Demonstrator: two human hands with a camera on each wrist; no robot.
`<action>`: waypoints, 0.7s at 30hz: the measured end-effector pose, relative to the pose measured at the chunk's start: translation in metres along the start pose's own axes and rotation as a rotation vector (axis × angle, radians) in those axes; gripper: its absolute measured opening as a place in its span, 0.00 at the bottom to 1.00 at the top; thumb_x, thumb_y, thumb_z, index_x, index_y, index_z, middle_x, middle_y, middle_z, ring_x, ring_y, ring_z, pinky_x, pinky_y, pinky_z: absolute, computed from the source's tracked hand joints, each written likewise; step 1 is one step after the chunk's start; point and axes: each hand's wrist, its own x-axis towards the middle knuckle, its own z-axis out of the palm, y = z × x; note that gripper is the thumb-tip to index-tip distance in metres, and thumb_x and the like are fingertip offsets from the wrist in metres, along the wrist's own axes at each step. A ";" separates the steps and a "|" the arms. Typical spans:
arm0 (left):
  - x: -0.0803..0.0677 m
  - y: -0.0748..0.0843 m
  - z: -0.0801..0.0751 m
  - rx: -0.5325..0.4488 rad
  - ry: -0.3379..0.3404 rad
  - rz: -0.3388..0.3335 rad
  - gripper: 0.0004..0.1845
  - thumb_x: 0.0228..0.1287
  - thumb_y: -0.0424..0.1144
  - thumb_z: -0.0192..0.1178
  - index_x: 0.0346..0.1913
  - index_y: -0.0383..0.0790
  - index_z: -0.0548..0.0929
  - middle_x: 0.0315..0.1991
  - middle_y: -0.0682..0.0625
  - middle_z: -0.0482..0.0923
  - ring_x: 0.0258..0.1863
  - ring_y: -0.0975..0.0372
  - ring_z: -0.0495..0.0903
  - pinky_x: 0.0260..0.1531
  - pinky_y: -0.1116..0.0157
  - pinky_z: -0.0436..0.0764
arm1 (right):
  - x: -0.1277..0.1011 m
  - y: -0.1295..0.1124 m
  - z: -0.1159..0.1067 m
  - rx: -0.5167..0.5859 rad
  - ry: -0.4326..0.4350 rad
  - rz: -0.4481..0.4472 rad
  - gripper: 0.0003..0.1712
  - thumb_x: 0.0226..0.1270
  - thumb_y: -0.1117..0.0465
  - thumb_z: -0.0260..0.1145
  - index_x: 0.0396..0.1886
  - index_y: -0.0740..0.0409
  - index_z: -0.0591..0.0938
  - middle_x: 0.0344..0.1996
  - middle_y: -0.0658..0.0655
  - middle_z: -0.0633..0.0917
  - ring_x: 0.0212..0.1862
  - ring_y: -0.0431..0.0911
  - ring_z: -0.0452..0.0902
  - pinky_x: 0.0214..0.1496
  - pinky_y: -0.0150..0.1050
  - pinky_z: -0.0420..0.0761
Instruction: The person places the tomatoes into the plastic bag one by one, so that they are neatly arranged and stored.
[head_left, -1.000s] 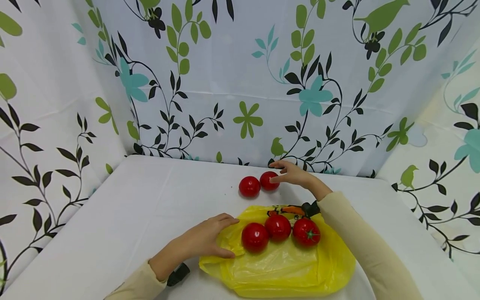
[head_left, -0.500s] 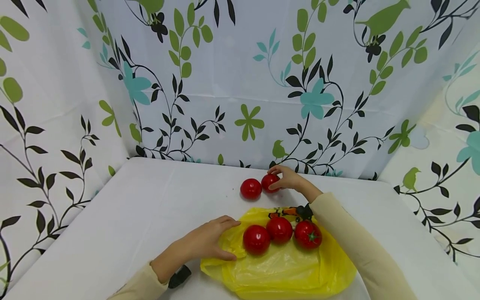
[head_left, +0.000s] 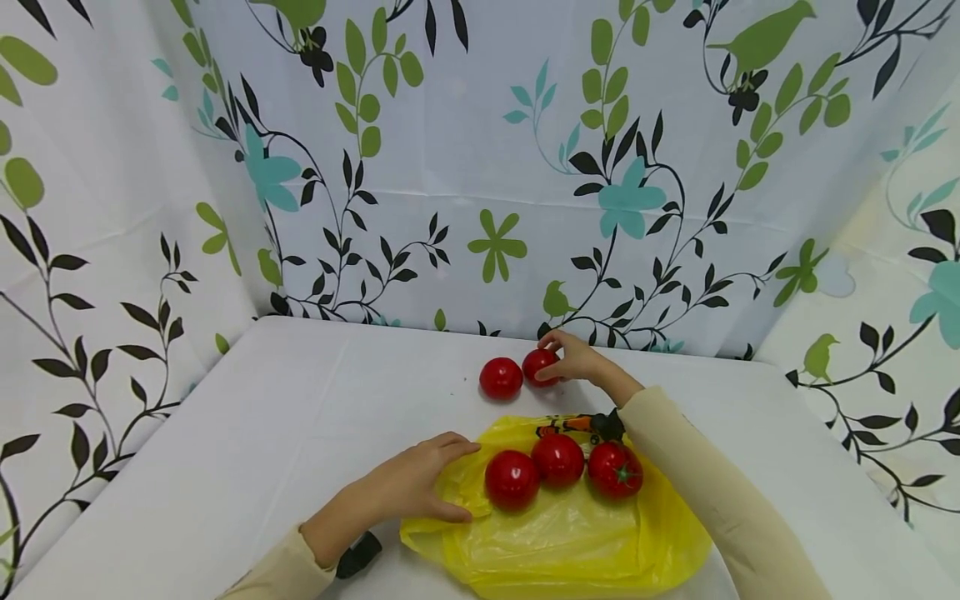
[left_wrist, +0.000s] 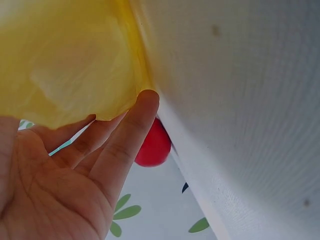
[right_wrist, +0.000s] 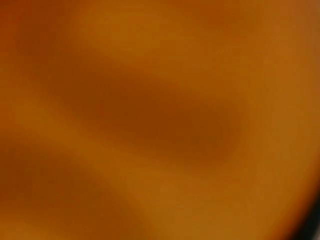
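Tabletop (head_left: 262, 433): right hand (head_left: 581, 358) curls round rear-right tomato (head_left: 534, 364), thumb nearside; left hand (head_left: 412, 477), fingers apart, touches yellow plastic bag (head_left: 547, 542).

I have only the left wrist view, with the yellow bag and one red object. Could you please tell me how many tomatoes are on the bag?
Observer: In the head view, three tomatoes rest on the bag.
Operator: Thank you. And what is happening beyond the bag, please?
Observer: There the right hand grips a tomato.
Operator: That is clear. Does any tomato on the bag show some green?
Observer: Yes, the rightmost one shows a green top.
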 end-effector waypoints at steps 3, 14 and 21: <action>0.000 0.000 0.000 0.007 -0.001 -0.001 0.43 0.51 0.57 0.72 0.68 0.42 0.72 0.65 0.48 0.70 0.60 0.55 0.73 0.61 0.53 0.75 | -0.001 0.000 0.000 0.006 0.006 0.007 0.32 0.58 0.64 0.73 0.60 0.62 0.69 0.60 0.68 0.71 0.56 0.59 0.71 0.47 0.45 0.85; 0.001 0.001 0.000 0.016 0.002 0.006 0.43 0.51 0.56 0.73 0.68 0.41 0.72 0.65 0.48 0.70 0.61 0.55 0.73 0.61 0.53 0.75 | -0.006 -0.002 -0.001 0.029 0.043 0.015 0.31 0.59 0.63 0.73 0.59 0.63 0.70 0.60 0.70 0.71 0.56 0.60 0.72 0.46 0.46 0.86; 0.001 -0.002 0.001 0.031 0.005 0.020 0.43 0.51 0.56 0.73 0.68 0.40 0.71 0.64 0.47 0.71 0.61 0.55 0.73 0.62 0.54 0.74 | -0.011 -0.002 -0.004 0.019 0.053 0.013 0.31 0.58 0.62 0.73 0.59 0.63 0.71 0.60 0.70 0.71 0.56 0.60 0.72 0.44 0.45 0.86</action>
